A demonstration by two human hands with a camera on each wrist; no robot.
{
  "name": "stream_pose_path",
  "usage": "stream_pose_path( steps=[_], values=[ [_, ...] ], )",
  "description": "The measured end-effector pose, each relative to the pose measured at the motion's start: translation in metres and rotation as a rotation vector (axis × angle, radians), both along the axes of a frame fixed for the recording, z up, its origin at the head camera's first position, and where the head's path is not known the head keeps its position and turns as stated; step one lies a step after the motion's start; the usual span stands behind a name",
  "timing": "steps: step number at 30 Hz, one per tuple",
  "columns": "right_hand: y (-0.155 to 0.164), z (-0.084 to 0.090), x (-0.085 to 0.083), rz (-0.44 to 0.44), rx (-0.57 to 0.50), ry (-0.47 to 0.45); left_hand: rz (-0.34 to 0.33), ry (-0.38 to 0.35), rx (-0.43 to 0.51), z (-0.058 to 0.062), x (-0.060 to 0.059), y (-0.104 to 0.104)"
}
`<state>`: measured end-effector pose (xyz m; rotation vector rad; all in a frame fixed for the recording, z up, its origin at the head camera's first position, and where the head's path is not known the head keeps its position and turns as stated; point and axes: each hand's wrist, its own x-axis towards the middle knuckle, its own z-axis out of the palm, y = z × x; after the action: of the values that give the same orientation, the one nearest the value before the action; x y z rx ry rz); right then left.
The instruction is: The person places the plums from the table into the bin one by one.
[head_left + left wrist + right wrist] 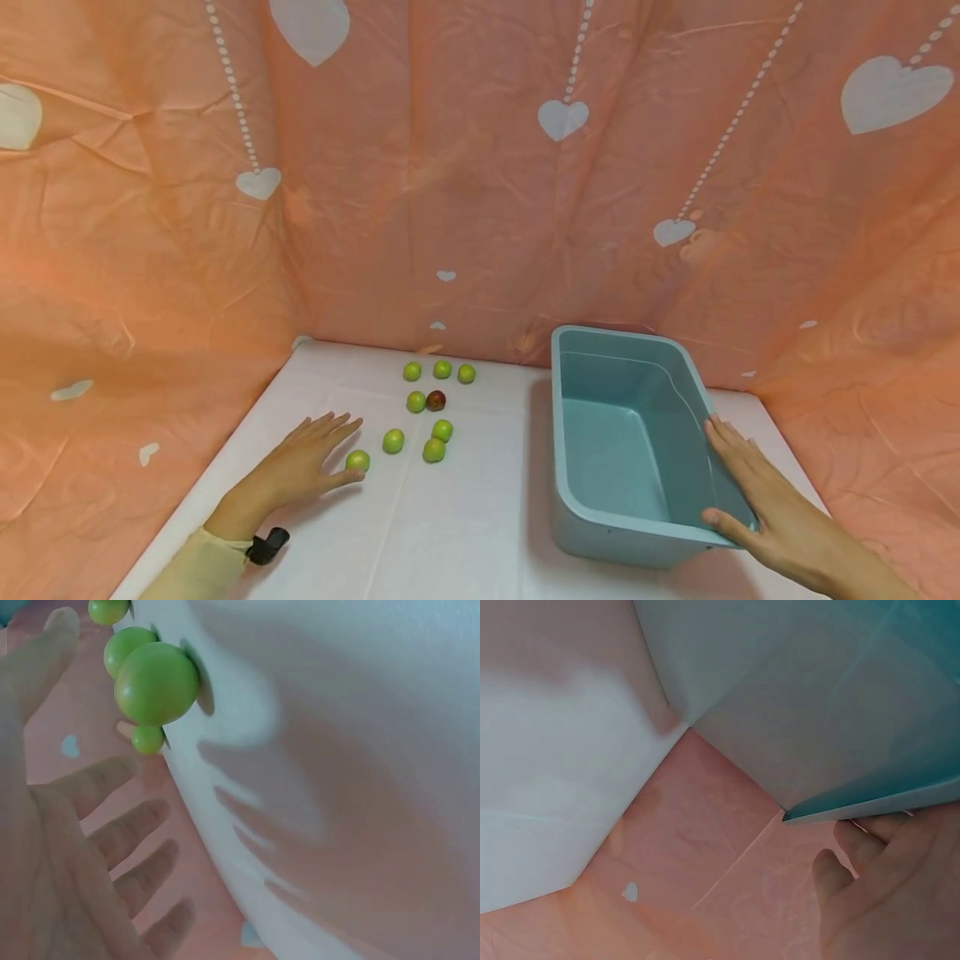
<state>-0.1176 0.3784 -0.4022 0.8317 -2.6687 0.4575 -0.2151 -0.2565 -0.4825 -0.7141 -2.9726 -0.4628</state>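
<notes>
My left hand (311, 457) lies flat on the white table (465, 533) with its fingers spread and straight. Its thumb almost touches the nearest green fruit (357, 460). The left wrist view shows that fruit (156, 682) close to the open palm (75, 847). Several more green fruits (433, 450) and one dark red fruit (436, 400) are scattered behind it. My right hand (750, 487) rests on the right rim of an empty blue tub (592, 533), fingers straight along the rim and thumb at the near corner. In the right wrist view the hand (885, 892) sits below the tub's edge (817, 697).
An orange cloth with white hearts (480, 208) hangs behind the table and wraps both sides. A black wrist strap (267, 546) sits on my left forearm. Bare white tabletop lies between the fruits and the tub.
</notes>
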Motion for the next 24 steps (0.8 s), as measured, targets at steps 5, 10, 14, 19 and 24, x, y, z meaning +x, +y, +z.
stream_pose_path(
  steps=[5, 10, 14, 19, 24],
  values=[
    [0.0008, -0.0017, 0.0023, -0.013, 0.008, -0.006, -0.011, 0.005, -0.013, -0.0024, 0.0003, 0.0009],
    [0.0015, -0.0026, 0.0041, -0.019, 0.011, 0.000, -0.016, 0.027, -0.037, -0.0039, -0.0014, 0.0019],
    [0.0010, -0.0030, 0.0051, -0.022, 0.004, 0.000, -0.020, 0.045, -0.041, -0.0055, -0.0032, 0.0022],
    [0.0008, -0.0038, 0.0058, -0.024, -0.003, -0.010, -0.013, 0.022, -0.032, -0.0072, -0.0035, 0.0032],
    [0.0012, -0.0052, 0.0057, -0.026, -0.005, -0.009, 0.006, 0.023, -0.004, -0.0072, -0.0031, 0.0051]
  ],
)
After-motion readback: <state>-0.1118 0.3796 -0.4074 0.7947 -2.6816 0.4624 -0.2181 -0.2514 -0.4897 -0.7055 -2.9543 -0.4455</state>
